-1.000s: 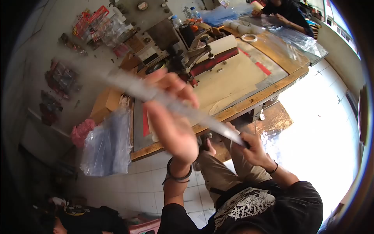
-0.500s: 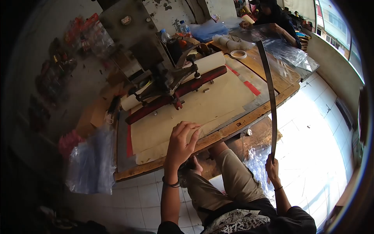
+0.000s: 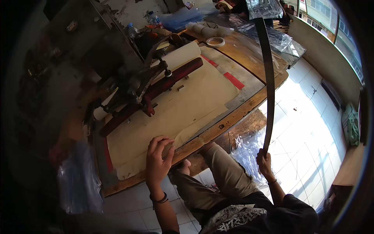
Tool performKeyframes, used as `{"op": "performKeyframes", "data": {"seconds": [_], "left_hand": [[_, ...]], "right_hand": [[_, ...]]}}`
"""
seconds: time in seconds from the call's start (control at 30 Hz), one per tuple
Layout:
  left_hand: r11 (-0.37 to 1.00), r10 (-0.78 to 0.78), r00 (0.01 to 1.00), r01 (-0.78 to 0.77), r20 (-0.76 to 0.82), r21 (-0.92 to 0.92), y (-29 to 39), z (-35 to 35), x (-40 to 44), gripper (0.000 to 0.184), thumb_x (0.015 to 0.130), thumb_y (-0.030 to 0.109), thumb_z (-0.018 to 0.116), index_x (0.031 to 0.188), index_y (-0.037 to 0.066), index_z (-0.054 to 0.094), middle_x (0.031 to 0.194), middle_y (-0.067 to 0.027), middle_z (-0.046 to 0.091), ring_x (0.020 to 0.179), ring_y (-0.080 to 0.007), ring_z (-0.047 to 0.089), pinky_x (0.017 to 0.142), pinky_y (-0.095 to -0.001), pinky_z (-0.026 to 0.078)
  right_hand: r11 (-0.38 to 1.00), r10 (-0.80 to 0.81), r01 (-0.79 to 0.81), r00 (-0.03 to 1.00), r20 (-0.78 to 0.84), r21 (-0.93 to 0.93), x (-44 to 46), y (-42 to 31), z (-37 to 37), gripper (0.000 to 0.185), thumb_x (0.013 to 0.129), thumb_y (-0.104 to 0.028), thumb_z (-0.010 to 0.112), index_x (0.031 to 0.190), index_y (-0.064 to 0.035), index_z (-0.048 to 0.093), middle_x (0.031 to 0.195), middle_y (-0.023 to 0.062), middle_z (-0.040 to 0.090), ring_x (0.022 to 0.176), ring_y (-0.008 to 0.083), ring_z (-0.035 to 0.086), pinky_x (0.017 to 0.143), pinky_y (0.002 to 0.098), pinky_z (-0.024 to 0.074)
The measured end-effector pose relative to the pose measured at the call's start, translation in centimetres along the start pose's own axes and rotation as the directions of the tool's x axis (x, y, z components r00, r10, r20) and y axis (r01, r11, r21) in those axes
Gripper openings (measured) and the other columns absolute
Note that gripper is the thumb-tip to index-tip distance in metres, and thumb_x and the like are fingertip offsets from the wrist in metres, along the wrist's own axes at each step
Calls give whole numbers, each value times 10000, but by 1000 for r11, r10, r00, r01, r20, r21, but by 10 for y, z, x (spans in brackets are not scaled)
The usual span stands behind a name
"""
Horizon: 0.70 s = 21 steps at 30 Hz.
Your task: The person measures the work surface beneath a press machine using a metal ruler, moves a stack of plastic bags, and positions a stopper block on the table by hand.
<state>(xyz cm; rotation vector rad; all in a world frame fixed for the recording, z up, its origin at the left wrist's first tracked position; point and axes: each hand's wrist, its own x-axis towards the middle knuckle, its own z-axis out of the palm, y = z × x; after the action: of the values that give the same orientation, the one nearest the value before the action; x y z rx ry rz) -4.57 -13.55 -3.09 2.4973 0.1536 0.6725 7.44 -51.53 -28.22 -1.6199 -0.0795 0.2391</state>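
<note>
My right hand [image 3: 264, 163] grips the lower end of a long, thin, dark strip [image 3: 269, 78], which stands nearly upright and curves slightly. Its top end meets a shiny clear plastic packet [image 3: 265, 8] at the upper edge of the view. My left hand [image 3: 159, 158] is raised near the table's front edge, fingers apart and slightly curled, with nothing in it. Beyond it lies a tan sheet [image 3: 167, 113] on the worktable [image 3: 222, 126]. A dark red bar [image 3: 175, 80] of a press-like machine crosses above the sheet.
A roll of tape [image 3: 215, 42] and clear plastic sheets [image 3: 265, 37] lie at the table's far right. Plastic sheeting [image 3: 80, 179] hangs at the left corner. More plastic [image 3: 249, 152] is below the table. Another person sits behind the far end, partly hidden.
The strip has swung from a slant across both hands to upright on the right, and my left hand is off it. The clear packet has appeared at the strip's top. The view has shifted.
</note>
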Motion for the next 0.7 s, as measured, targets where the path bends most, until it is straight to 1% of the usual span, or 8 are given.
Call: {"op": "performKeyframes", "data": {"seconds": [0.07, 0.17, 0.27, 0.4, 0.5, 0.57, 0.6, 0.7], "left_hand": [[1000, -5, 1000, 5, -2, 15, 0, 1, -1, 156, 920, 85, 643, 1058, 13, 661, 1118, -115, 612, 1029, -290, 634, 886, -373, 498], [999, -32, 999, 32, 6, -8, 2, 1, 0, 162, 905, 100, 655, 1045, 17, 662, 1119, -118, 598, 1031, -302, 611, 900, -395, 488], [1000, -9, 1000, 9, 10, -24, 0, 2, -1, 168, 903, 105, 657, 1048, 19, 658, 1117, -118, 598, 1036, -303, 608, 901, -398, 485], [1000, -11, 1000, 11, 14, 3, 3, 3, -2, 147, 916, 101, 649, 1034, 13, 653, 1110, -117, 605, 1046, -286, 622, 913, -374, 483], [999, -26, 1000, 26, 9, 29, 3, 3, -2, 151, 910, 100, 653, 1036, 16, 655, 1113, -114, 604, 1055, -284, 618, 926, -373, 477], [999, -24, 1000, 23, 12, 40, 4, 3, -1, 159, 906, 96, 655, 1043, 18, 657, 1117, -110, 604, 1064, -280, 615, 940, -372, 471], [999, -31, 999, 30, 17, 24, 3, 4, -2, 162, 906, 94, 654, 1050, 20, 658, 1120, -110, 604, 1071, -278, 614, 946, -371, 468], [1000, -26, 999, 26, 22, 2, -2, 5, -1, 175, 905, 91, 654, 1068, 27, 661, 1139, -115, 601, 1098, -273, 608, 967, -373, 461]], "right_hand": [[995, -23, 24, 1000, -8, 93, 0, -6, 6, 481, 1043, -351, 473, 646, -84, 423, 551, -56, 344, 518, 63, 306, 461, 317, 231], [985, 48, -50, 999, -13, -167, 10, 19, 2, 497, 1046, -348, 484, 630, -85, 413, 532, -55, 344, 501, 65, 295, 455, 327, 215], [996, 44, -43, 999, 2, -75, 5, 24, 5, 529, 1047, -377, 476, 630, -58, 408, 533, -40, 346, 506, 73, 301, 458, 341, 218], [990, 75, -77, 997, -24, -121, -2, 22, 3, 516, 1044, -355, 495, 642, -44, 408, 542, -35, 339, 515, 74, 299, 461, 343, 222], [996, 61, -61, 998, 2, 72, -6, -1, 8, 517, 1041, -360, 507, 646, -37, 420, 543, -34, 350, 517, 77, 296, 463, 347, 220], [991, 82, -79, 996, 25, -106, 1, 16, 4, 410, 1051, -321, 507, 691, -155, 401, 546, -89, 350, 458, 31, 306, 422, 268, 215], [990, 30, -33, 999, -25, -138, 2, 21, 3, 384, 1050, -301, 511, 709, -154, 413, 549, -91, 348, 456, 33, 302, 425, 264, 216], [999, -39, 38, 993, -115, -8, 0, 28, 3, 511, 1041, -326, 508, 625, -41, 422, 526, -36, 338, 508, 65, 295, 459, 348, 217]]}}
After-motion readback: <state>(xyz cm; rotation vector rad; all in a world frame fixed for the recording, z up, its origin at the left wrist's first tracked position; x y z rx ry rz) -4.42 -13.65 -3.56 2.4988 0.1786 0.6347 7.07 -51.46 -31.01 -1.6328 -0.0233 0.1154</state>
